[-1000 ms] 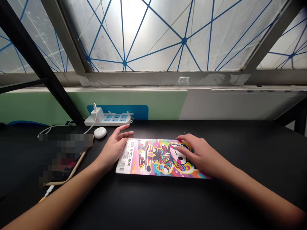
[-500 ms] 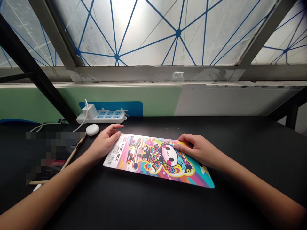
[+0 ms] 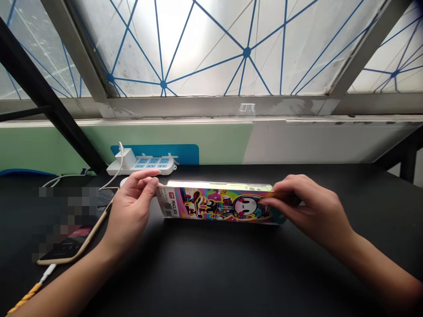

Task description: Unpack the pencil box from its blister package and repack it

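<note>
A colourful pencil box (image 3: 214,206) with a cartoon figure and a white label end is tipped up over the black desk. Its printed face leans toward me, and a pale edge shows along the top. My left hand (image 3: 134,200) pinches the label end between thumb and fingers. At the other end, my right hand (image 3: 310,204) grips the top corner, thumb on the printed face and fingers behind. The back of the box is hidden.
A phone (image 3: 71,242) with a tan case and a plugged-in cable lies left, partly blurred. Behind it a white power strip (image 3: 150,166) holds a charger (image 3: 125,157). A round white object (image 3: 123,181) is mostly covered by my left hand. The window wall borders the black desk (image 3: 211,273).
The pencil box has gone from lying nearly flat and slanted to tilted up and more level. Both hands have closed on its ends; my right hand has moved right.
</note>
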A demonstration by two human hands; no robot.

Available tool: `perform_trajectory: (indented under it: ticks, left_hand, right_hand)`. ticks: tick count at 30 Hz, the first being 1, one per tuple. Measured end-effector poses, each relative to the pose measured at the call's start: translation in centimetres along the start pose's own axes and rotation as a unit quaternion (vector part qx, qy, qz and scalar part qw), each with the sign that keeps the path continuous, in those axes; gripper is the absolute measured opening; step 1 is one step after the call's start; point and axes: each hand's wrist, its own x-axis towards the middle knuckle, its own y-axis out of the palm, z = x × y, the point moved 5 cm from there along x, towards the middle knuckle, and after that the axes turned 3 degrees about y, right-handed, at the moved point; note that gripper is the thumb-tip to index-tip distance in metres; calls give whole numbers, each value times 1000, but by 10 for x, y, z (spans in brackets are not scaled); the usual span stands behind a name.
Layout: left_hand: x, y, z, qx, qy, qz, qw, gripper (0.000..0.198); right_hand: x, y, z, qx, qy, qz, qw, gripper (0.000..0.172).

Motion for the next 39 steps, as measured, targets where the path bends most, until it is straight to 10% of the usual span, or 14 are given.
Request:
perform_trajectory:
  ticks: [12,22,29,39]
  left_hand:
    - [5,4,0,-101,-80,48,990,22]
    - [-2,10,14,56,-191,378,904,62]
    - [0,11,10,84,-217,457,859,78]
    - [-1,13,10,271,-29,493,826,71]
  right_hand:
    - [-7,-5,14,-85,-90,89,988,30]
    - [-9,7,7,-40,-14,233,972,19]
    - [-14,14,7,-23,53,302,952,81]
    - [-21,40,2,6,97,371,924,74]
